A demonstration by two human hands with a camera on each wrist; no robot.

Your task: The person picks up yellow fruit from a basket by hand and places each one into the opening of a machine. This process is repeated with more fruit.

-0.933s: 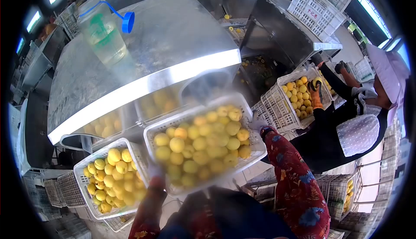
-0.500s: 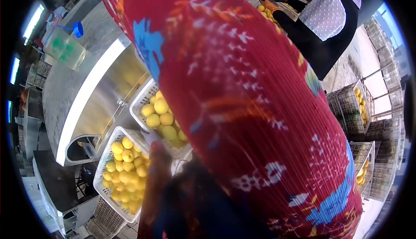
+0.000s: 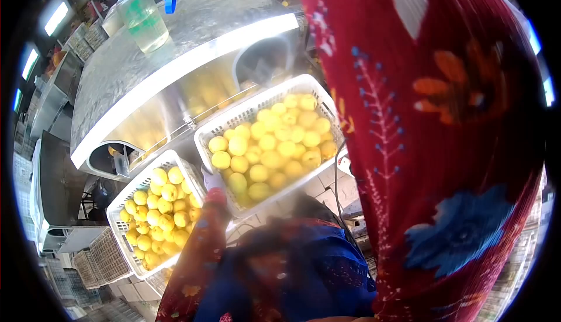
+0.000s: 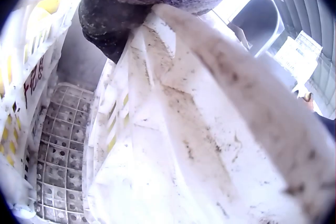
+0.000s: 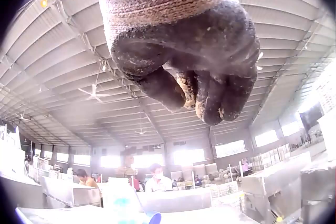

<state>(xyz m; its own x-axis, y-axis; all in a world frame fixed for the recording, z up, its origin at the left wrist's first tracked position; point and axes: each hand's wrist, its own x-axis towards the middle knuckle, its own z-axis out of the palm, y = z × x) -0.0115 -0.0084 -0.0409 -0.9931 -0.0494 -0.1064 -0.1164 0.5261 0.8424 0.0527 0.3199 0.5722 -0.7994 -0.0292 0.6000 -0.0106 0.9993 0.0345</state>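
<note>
A white slatted crate full of round yellow fruits, which look like peaches, stands before the person, tilted in the head view. At its left end, the gloved left hand holds the rim. Its dark-coated thumb lies against the dirty white side in the left wrist view; its other fingers are hidden. The right hand, in a dark-palmed knit glove, is raised with loosely curled fingers and nothing in them. Only its red flowered sleeve shows in the head view, large and close.
A second fruit-filled crate stands to the left. Behind both is a metal table with chute openings and a clear bottle with a blue cap. Stacked crates stand lower left. People work in the background.
The right hand has left the right end of the middle crate and gone up, its sleeve sweeping across the head view. The left hand stays at the crate's left end. The head view turned and came back.
</note>
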